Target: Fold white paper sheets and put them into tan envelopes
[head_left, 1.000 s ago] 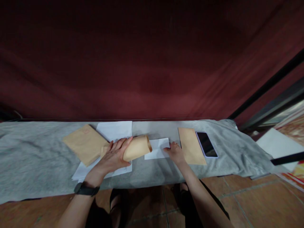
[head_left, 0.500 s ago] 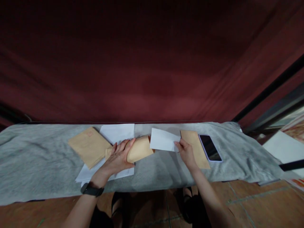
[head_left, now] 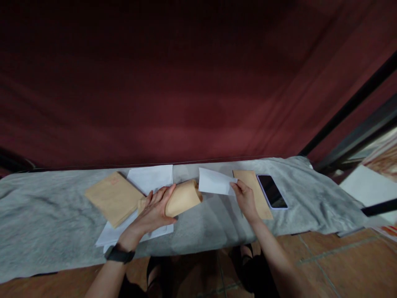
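My left hand is wrapped over a tan paper envelope, squeezing it so that its right end bows open. Between the thumb and fingers of my right hand is the right edge of a folded white paper. The paper's left edge is right beside the envelope's open mouth; whether its tip is inside I cannot tell. Loose white sheets lie partly beneath my left hand. A stack of tan envelopes overlaps them on the left.
Another tan envelope lies flat beyond my right hand, next to a phone in a purple case. Grey cloth covers the narrow bench. A dark red curtain hangs behind it. Tiled floor shows in front.
The view has tilted slightly. Both hands keep their holds; the white paper stays near the envelope's mouth, its angle a little changed, and the mouth appears more rounded.
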A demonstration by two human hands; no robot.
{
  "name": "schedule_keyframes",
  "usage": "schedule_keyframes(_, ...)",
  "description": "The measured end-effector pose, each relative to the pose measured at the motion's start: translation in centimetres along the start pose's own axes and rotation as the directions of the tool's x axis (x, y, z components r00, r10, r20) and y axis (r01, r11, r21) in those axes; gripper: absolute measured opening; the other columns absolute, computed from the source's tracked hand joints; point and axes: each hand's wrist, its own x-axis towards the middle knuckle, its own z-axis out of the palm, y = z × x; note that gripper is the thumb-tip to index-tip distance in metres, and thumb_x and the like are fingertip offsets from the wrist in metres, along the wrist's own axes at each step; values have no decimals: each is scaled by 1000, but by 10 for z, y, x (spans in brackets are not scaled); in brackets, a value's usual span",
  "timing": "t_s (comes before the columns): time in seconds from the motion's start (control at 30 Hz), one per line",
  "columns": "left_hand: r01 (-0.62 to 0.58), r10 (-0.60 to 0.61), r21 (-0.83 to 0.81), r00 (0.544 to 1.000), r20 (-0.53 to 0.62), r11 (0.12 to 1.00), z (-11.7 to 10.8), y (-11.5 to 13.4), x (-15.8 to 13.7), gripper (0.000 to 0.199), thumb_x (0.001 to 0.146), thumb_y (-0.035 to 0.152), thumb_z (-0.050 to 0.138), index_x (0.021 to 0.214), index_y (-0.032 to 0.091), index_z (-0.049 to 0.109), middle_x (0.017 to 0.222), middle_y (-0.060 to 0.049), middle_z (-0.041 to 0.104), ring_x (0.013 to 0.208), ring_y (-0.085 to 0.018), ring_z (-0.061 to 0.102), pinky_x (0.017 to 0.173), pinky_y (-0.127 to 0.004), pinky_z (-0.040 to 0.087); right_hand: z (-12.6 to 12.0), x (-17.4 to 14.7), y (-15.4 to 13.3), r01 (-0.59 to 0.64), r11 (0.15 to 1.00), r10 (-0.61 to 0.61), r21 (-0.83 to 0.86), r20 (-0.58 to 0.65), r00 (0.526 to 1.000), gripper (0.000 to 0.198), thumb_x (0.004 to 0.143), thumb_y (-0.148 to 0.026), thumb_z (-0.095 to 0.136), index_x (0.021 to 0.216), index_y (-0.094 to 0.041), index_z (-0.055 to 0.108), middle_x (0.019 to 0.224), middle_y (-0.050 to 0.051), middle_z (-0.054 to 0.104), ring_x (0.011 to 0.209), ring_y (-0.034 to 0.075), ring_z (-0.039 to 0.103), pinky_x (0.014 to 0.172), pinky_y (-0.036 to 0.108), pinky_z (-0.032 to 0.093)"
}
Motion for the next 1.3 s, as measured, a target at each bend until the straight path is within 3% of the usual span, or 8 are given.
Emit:
schedule_keyframes(0.2,-26,30,53,996,-78,998,-1,2,3,115,68,35,74,160,29,5,151,-14,41,142,-37,37,120,-66,12,2,-1,0,4,1000,-6,16,142,990,36,88,-52,56,67,-23,59,62,-1,57,60,17,50,59,27,38)
schedule_keyframes(0.43,-67,80,107,989,-123,992,-2,10,9,110,70,33,72,160,27,8,148,-15,43,141,-38,38,119,-65,14,-8,6,11,-98,994,82,46,278,957,35,79,-49,60,56,-22,54,52,-5,48,54,13,41,53,25,33)
schedule_keyframes(0.6,-119,131,95,984,-124,988,2,28,17,110,71,33,71,159,27,7,147,-15,43,141,-38,38,119,-65,14,11,-5,7,-185,974,135,130,326,936,38,83,-52,57,62,-21,60,56,-4,49,55,13,41,52,25,33)
schedule_keyframes(0.77,-173,184,89,974,-130,981,13,43,25,111,69,32,71,159,27,7,151,-16,39,142,-40,36,119,-64,14,35,-15,-3,-168,957,95,235,292,952,40,84,-53,58,60,-22,60,68,-2,55,62,13,48,58,26,39)
schedule_keyframes(0.93,-184,188,48,977,-104,982,20,50,30,116,68,38,74,160,27,5,149,-15,42,140,-39,39,119,-62,18,39,-13,-6,-222,950,173,217,226,959,39,84,-54,55,61,-23,60,65,-2,55,61,15,48,57,27,38)
schedule_keyframes(1.07,-192,196,51,976,-93,980,21,64,33,115,68,41,75,160,26,7,154,-16,38,141,-40,38,118,-60,21,42,-14,-8,-192,941,167,279,111,980,36,85,-52,53,67,-24,66,87,4,69,78,19,61,71,29,47)
schedule_keyframes(1.13,-204,210,64,973,-99,977,22,70,34,114,69,41,75,160,26,8,156,-16,35,142,-39,36,119,-60,19,47,-16,-7,-181,940,153,290,116,981,38,85,-52,52,64,-24,65,92,5,70,83,21,62,73,29,48)
schedule_keyframes(1.3,-233,241,76,964,-111,969,28,72,35,110,71,41,73,160,26,10,153,-15,41,140,-38,39,120,-58,18,58,-17,3,-250,948,205,197,221,953,44,81,-53,50,49,-23,50,58,-1,53,56,14,47,50,25,35)
